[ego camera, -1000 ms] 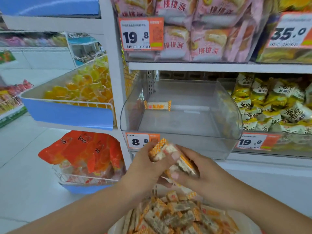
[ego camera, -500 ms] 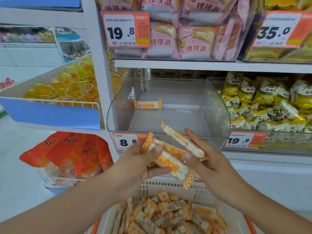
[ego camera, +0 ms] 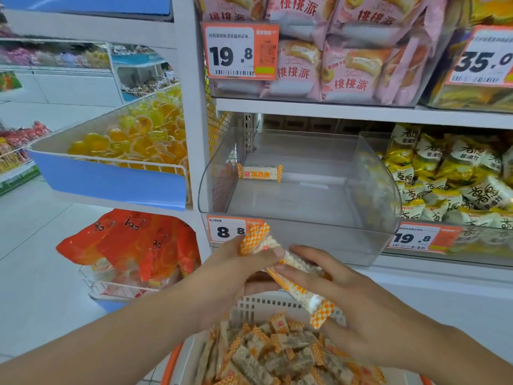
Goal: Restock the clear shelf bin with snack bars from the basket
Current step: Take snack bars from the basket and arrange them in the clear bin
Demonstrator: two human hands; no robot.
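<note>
Clear glossy plastic bin, glossy (crinkled) film bar wrappers

Snack bars held between both hands: left hand on their left, right hand on their right. Basket of bars below the fingers. Clear shelf bin above and behind fingers, single bar inside at back left.

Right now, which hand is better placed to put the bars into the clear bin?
Probably the left hand: it grips the bars at their upper end, just below the bin. The right hand lies lower, over the basket.
</note>
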